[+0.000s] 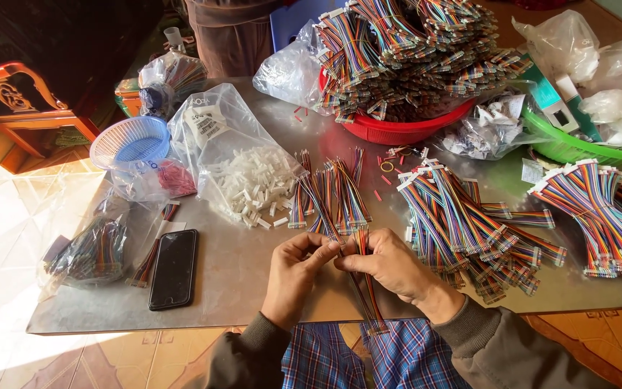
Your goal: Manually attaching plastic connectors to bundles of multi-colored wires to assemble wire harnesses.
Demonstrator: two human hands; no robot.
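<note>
Right at the centre of the frame, the fingers of the left hand and the right hand pinch shut on one end of a rainbow ribbon cable, thumbs and forefingers meeting at its tip, seemingly so the end sits steady close to the eye. Its free length hangs off the near table edge over a blue plaid lap, out of the way of the work.

Just above the hands lies a small fan of loose cables, within easy reach. Left of that, an open clear bag of white plastic connectors spills toward the hands. To the right sit sorted cable bundles. Further up, a red basin is heaped with more. A black phone lies at lower left, apart from the work.
</note>
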